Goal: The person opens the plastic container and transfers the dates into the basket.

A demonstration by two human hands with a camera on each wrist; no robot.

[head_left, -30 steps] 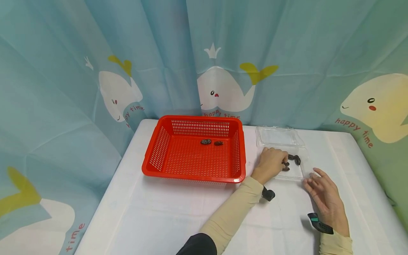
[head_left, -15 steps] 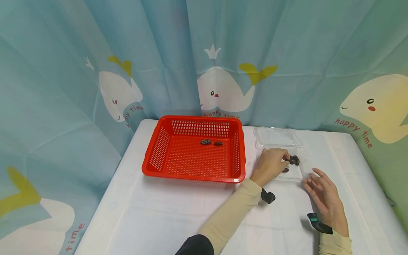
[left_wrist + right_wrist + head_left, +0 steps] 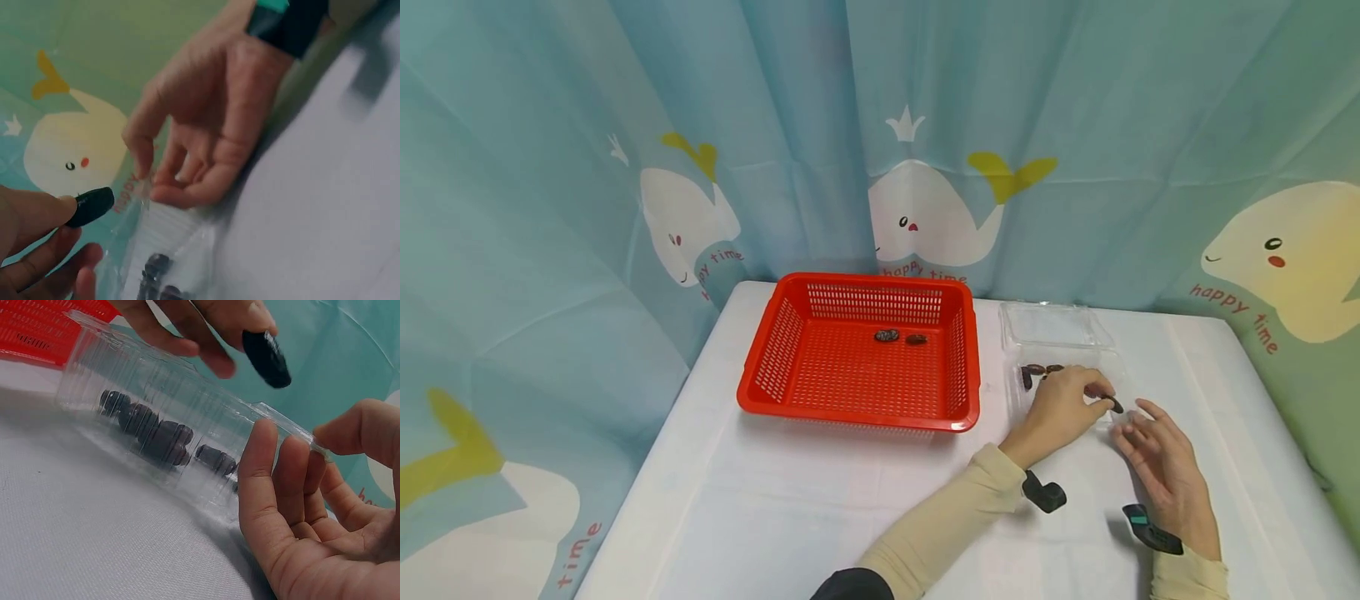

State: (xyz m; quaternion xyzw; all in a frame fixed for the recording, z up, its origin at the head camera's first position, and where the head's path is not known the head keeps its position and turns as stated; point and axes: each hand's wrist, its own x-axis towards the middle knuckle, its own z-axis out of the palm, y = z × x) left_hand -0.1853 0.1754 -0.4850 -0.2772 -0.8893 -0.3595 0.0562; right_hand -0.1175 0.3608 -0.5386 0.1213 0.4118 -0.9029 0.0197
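My left hand (image 3: 1063,408) is over the open clear plastic box (image 3: 1015,400), pinching a dark, glossy, oval date (image 3: 92,206) between thumb and fingertips. In the right wrist view that date (image 3: 267,359) hangs above the box's rim. My right hand (image 3: 1165,467) holds the near right corner of the box, thumb on the rim and fingers against the wall, as the right wrist view shows. Several more dates (image 3: 165,440) lie along the bottom of the box, and the left hand hides part of them in the head view.
A red plastic basket (image 3: 857,417) with slotted walls stands left of the box. Two dark oval dates (image 3: 887,335) lie on its floor. The box's clear lid (image 3: 1051,323) lies folded back toward the curtain (image 3: 805,125) behind the white table (image 3: 775,517).
My left hand has moved right and slightly nearer, and a date now shows in its fingertips. Dates at the box's left side have come into view. The right hand has stayed at the box's corner.
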